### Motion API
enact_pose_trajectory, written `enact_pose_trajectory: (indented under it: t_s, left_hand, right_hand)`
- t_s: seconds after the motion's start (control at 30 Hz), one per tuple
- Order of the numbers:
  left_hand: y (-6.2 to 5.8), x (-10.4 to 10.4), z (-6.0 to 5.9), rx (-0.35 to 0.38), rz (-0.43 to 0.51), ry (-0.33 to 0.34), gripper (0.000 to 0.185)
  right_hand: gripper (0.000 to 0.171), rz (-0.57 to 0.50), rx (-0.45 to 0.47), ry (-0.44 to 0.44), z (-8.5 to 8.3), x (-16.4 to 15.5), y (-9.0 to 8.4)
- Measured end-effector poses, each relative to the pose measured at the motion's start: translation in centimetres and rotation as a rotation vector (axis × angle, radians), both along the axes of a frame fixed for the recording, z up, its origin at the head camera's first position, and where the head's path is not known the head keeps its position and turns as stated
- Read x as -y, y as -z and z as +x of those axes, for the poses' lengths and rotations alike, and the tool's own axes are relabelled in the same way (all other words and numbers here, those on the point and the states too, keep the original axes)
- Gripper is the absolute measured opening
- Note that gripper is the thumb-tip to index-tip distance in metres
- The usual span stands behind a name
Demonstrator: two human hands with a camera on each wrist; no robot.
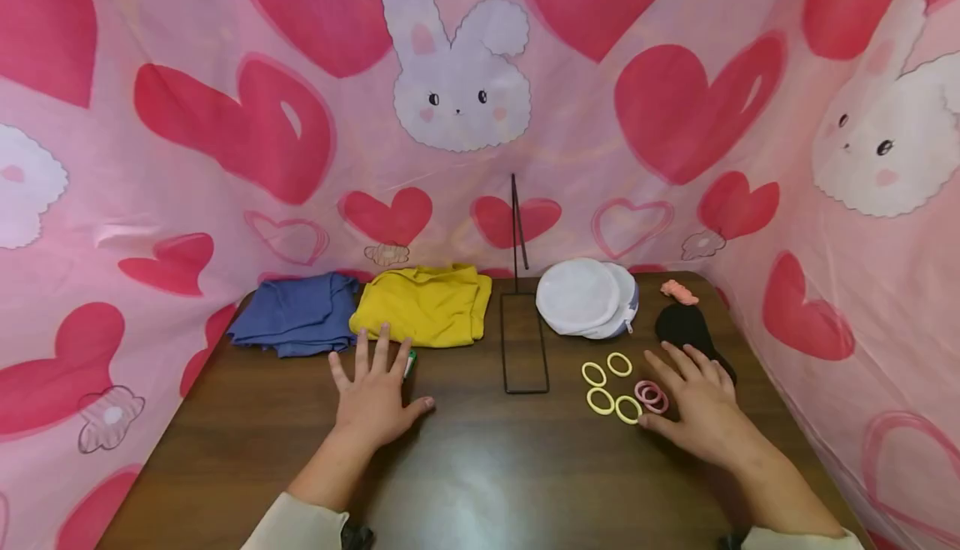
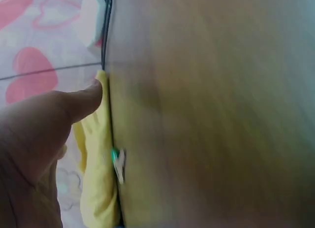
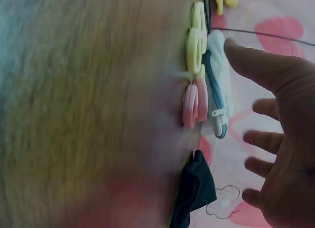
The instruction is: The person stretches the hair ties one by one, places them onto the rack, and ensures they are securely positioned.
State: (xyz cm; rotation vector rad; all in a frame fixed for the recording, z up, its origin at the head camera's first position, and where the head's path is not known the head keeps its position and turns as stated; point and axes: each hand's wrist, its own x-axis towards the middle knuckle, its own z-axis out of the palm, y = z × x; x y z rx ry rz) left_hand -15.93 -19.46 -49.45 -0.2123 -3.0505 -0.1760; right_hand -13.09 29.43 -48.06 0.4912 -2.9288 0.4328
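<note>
Resting flat on the tabletop (image 1: 480, 467), both hands spread their fingers wide, holding nothing. The right hand (image 1: 693, 404) lies nearer the rings (image 1: 622, 387), just left of its fingertips; the left hand (image 1: 375, 400) sits before the yellow cloth (image 1: 423, 304).

Four yellow ring-shaped hair ties (image 1: 609, 382) lying flat on the dark brown wooden table (image 1: 480, 467), spread in a loose cluster right of centre, apart from one another or barely touching. Two pink ring-shaped hair ties (image 1: 652, 396) just beside them on the right, overlapping each other, flat on the wood. Small green-and-white clip-like object (image 1: 409, 363) resting on the table just in front of the folded yellow cloth (image 1: 424, 303); too small and blurred to tell more. Left hand (image 1: 375, 396) flat on the table, fingers spread, beside the small object. Right hand (image 1: 693, 400) flat, fingers straight, thumb tip touching the nearest yellow tie.
</note>
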Motion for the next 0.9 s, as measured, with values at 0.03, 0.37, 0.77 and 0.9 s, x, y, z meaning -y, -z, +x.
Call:
enact_pose_trajectory:
  t_s: [0.03, 0.37, 0.77, 0.9]
  left_hand:
    - [-0.1, -0.5, -0.2, 0.012, 0.02, 0.014, 0.103]
    - [-0.7, -5.5, -1.9, 0.056, 0.245, 0.116, 0.077]
    - [0.3, -9.1, -3.8, 0.097, 0.299, 0.177, 0.064]
    - [0.4, -9.7, -4.2, 0.096, 0.304, 0.177, 0.061]
  right_hand:
    - [0.092, -0.006, -0.015, -0.009, -0.1, -0.2, 0.1]
    - [0.061, -0.037, -0.021, -0.035, -0.7, -0.8, 0.7]
    - [0.046, -0.01, 0.038, 0.005, -1.4, -1.3, 1.7]
    - [0.038, -0.007, 0.025, 0.001, -2.0, -1.2, 1.8]
